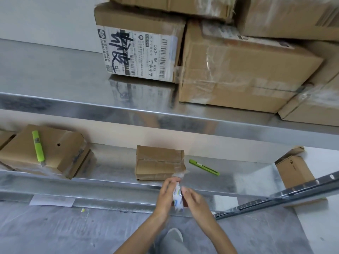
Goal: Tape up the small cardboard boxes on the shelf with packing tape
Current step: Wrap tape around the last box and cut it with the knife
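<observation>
A small cardboard box [159, 163] sits at the middle of the lower metal shelf [113, 176], with clear tape across its top and right end. Just in front of its right corner I hold a roll of clear packing tape [177, 196] on edge between both hands. My left hand [167, 194] grips the roll's left side, my right hand [194, 199] its right side. A strip of tape [180, 174] runs from the roll up to the box's front right corner.
A green utility knife [204, 167] lies on the shelf right of the box. Another green knife [38, 148] rests on a box [51, 153] at the left. An open small box [293, 171] stands at the right. Large cartons [238, 70] fill the upper shelf.
</observation>
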A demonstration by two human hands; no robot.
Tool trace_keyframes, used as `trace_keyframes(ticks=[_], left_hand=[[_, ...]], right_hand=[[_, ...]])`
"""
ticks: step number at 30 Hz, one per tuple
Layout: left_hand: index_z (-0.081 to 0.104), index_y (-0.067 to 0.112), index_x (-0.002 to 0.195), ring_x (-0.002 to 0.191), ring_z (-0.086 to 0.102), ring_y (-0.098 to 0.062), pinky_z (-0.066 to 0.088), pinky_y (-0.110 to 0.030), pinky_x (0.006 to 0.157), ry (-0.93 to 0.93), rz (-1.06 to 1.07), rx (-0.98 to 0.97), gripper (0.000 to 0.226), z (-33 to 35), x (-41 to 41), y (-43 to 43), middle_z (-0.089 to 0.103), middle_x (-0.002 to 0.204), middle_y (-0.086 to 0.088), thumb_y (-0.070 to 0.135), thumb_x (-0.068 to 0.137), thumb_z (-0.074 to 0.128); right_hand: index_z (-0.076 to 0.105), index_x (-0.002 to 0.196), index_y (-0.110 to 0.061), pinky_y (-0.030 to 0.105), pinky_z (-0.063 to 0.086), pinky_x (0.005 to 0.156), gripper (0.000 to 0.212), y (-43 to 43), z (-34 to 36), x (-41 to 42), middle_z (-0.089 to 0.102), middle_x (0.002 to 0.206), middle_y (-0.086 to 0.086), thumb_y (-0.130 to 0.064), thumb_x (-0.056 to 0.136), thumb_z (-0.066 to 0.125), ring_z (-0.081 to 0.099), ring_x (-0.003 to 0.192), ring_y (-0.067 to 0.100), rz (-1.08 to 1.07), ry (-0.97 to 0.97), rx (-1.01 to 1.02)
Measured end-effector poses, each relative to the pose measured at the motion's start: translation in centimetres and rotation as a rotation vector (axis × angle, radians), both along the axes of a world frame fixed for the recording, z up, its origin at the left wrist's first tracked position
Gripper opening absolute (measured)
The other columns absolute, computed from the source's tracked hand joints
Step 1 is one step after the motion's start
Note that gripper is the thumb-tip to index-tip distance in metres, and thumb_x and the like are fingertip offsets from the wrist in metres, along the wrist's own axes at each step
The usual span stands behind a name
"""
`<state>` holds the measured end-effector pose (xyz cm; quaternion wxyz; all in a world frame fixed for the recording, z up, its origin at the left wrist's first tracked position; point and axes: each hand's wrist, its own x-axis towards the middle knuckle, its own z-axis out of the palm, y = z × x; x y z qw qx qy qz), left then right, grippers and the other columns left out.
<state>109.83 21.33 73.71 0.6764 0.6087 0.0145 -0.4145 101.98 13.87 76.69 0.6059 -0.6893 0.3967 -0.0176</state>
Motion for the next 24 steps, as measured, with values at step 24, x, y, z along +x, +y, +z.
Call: trace_keyframes(ticks=[24], left_hand=[[0.06, 0.017, 0.104, 0.097, 0.064, -0.026, 0.049, -0.034, 0.08, 0.293, -0.038, -0.032, 0.017, 0.2, 0.3, -0.2, 0.068, 0.114, -0.011, 0.028, 0.097, 0.048]], right_hand=[[0.039, 0.092, -0.015, 0.033, 0.037, 0.064, 0.019, -15.3, -7.1, 6.5, 0.061, 0.087, 0.011, -0.031, 0.095, 0.05, 0.06, 0.082, 0.035, 0.272, 0.352, -0.67]])
